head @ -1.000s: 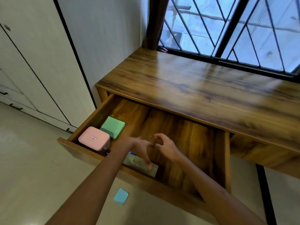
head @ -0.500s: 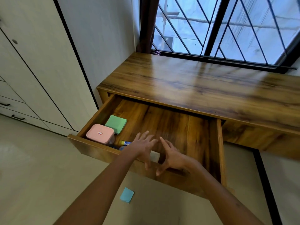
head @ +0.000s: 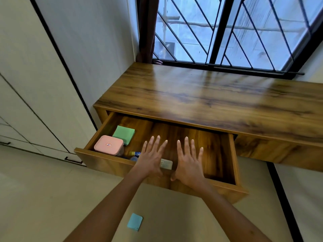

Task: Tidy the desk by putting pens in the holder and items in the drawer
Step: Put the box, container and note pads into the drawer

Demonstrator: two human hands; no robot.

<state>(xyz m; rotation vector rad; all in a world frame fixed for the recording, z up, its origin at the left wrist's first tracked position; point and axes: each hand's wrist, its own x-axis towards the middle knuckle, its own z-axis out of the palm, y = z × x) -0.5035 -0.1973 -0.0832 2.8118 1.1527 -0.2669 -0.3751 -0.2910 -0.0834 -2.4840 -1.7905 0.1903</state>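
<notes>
Head view gives me the wooden desk (head: 209,95) under the barred window (head: 236,32), its top bare wood with window glare. Below its front edge the drawer (head: 232,154) stands pulled out. My left hand (head: 151,157) and right hand (head: 189,163) hover side by side over the drawer's front rail, palms down, fingers straight and spread, gripping nothing; whether the palms touch the rail I cannot tell. Inside the drawer, at its left end, lies a green pad (head: 124,134), with a pink lidded box (head: 108,145) just in front of it. A pale case (head: 166,163) shows between my hands, and a blue-and-yellow tube (head: 135,153) peeks out beside my left hand. On the floor below the drawer lies a small blue pad (head: 134,221).
</notes>
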